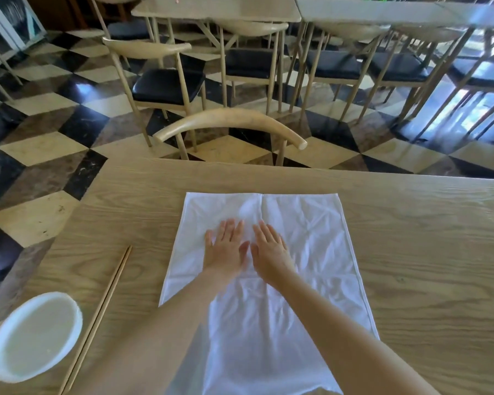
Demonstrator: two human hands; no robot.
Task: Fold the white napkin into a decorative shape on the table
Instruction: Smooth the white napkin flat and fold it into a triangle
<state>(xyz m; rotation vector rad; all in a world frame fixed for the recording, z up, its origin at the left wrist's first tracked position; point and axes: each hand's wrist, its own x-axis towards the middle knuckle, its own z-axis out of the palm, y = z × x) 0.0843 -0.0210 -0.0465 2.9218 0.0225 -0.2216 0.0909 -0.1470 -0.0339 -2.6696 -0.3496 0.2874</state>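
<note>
- The wooden table (411, 252) fills the lower part of the view, its far edge running across just below a curved chair back (231, 121) pushed up against it.
- The white napkin (297, 223) lies spread out flat on the table, in front of the person and roughly at its middle. Its long axis runs from the near edge of the table away toward the chair, with the short far edge lying parallel to the table's far edge. The cloth is wrinkled, and a crease runs down from the middle of the far edge.
- A white plate (0, 360) sits at the near left of the table, well apart from the napkin.
- The left hand (226, 249) rests palm down on the napkin's middle, fingers stretched and flat, gripping nothing.
- The right hand (270, 250) lies just beside it, also flat and open on the cloth, thumbs nearly touching.
- A pair of chopsticks (106, 303) lies between the plate and the napkin, pointing away from the person.
</note>
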